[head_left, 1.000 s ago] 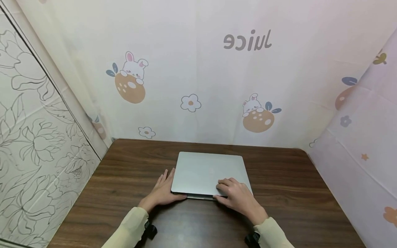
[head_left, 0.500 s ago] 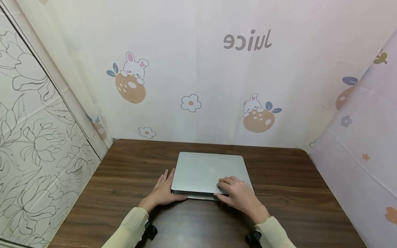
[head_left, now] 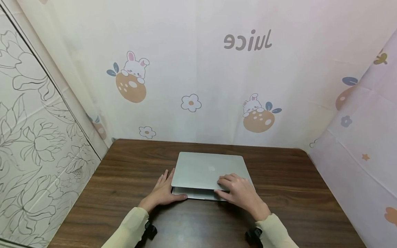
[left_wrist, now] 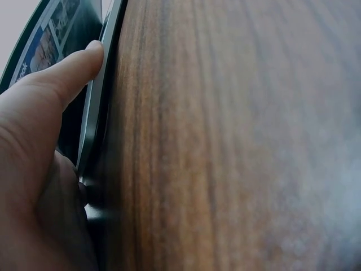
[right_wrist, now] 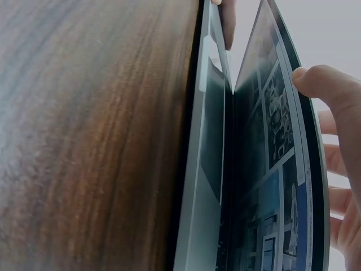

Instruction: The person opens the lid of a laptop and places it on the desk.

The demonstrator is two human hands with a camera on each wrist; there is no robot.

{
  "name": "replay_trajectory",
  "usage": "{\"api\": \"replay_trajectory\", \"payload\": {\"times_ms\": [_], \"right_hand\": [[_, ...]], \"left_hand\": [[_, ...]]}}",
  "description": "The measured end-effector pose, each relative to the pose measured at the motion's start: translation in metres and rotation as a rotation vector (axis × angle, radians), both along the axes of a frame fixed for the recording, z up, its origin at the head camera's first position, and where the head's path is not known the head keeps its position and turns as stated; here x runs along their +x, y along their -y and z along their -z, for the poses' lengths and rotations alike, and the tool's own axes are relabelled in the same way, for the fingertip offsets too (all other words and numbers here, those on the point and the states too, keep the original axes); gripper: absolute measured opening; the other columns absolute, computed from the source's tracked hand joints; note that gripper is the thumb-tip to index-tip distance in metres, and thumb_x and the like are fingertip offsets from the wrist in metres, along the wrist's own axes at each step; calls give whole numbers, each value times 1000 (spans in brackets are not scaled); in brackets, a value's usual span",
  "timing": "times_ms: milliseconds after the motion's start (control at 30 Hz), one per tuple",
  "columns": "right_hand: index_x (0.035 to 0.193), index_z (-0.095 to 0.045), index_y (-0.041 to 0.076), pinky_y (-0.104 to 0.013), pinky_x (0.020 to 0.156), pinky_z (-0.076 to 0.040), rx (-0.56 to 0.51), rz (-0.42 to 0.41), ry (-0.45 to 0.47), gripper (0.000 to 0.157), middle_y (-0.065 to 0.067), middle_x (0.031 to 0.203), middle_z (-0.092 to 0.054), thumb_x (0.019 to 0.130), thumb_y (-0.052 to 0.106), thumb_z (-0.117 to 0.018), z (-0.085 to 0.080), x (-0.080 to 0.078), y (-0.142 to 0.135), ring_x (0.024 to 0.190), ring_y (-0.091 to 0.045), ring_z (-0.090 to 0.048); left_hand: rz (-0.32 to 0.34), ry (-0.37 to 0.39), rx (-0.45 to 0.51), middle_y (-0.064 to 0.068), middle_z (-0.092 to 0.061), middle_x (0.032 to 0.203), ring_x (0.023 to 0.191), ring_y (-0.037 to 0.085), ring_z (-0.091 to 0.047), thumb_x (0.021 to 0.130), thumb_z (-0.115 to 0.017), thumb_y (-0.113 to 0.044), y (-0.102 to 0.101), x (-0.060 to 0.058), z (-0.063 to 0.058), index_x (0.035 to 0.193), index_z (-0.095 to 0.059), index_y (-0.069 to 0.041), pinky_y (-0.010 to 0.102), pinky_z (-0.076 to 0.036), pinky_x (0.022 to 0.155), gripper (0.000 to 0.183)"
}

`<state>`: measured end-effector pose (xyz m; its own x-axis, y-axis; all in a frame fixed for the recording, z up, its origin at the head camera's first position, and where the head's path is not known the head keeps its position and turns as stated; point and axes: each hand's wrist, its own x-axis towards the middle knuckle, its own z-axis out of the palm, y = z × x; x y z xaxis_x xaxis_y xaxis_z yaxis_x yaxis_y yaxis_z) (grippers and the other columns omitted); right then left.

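Pinched in the right hand (head_left: 243, 195), the thin silver metal laptop lid (head_left: 201, 172) had risen, widening the opening over its silver base (head_left: 196, 195), which the straight-fingered left hand (head_left: 163, 192) touched.

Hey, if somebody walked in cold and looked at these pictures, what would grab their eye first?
Probably the silver laptop on the dark wooden table, its lid partly raised, with the left hand at its near left corner and the right hand pinching the lid's front edge. Next, perhaps, the mirrored word "Juice" high on the pale cloth behind the table.
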<state>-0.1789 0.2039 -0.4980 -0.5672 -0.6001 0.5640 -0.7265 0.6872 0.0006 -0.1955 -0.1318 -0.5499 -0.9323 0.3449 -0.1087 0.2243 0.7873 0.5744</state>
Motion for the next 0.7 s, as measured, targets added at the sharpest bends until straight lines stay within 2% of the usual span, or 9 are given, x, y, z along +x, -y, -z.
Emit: {"api": "replay_trajectory", "payload": {"times_ms": [300, 700], "right_hand": [[98, -79, 18, -35, 62, -61, 3, 9, -5, 29, 2, 99, -78, 83, 42, -83, -3, -3, -1, 87, -19, -74], [97, -79, 18, -36, 65, -62, 4, 12, 9, 27, 2, 96, -78, 84, 41, -83, -10, -5, 0, 87, -19, -75]], "left_hand": [[16, -30, 27, 19, -20, 171, 159, 43, -7, 76, -76, -72, 0, 1, 2, 166, -11, -6, 60, -10, 127, 129], [13, -4, -11, 16, -15, 173, 160, 40, -4, 78, -75, -71, 0, 0, 0, 167, -7, -9, 57, -10, 128, 127]]}}
